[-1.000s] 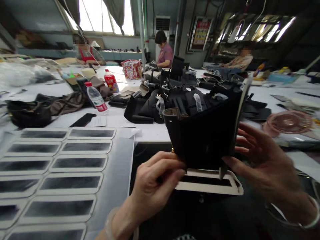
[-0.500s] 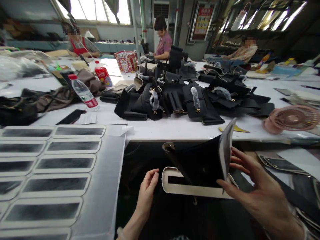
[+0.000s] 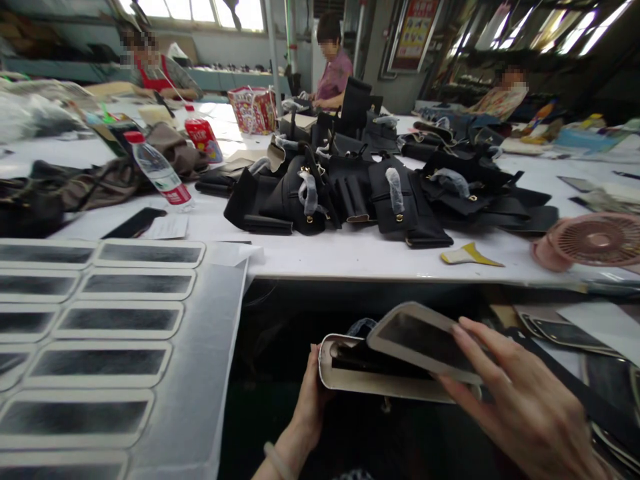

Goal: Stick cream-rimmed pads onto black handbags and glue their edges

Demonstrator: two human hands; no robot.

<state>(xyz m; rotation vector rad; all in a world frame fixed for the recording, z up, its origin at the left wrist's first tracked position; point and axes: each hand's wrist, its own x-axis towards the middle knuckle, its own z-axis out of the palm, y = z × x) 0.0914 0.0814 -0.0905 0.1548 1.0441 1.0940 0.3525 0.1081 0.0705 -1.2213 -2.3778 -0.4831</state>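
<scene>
Head view: flat black leather panel with cream rim [image 3: 425,341] lying crosswise, grasped by right hand [image 3: 520,407]; left hand [image 3: 311,400] gripping folded piece [image 3: 370,373] beneath.

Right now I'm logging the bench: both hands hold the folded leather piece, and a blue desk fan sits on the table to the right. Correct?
Not quite. The head view shows the desk fan is pink, not blue. The rest holds: left hand and right hand hold the folded leather piece.

White table [image 3: 350,257] bears black bags [image 3: 350,193], bottle [image 3: 157,170], pink fan [image 3: 590,240].
</scene>
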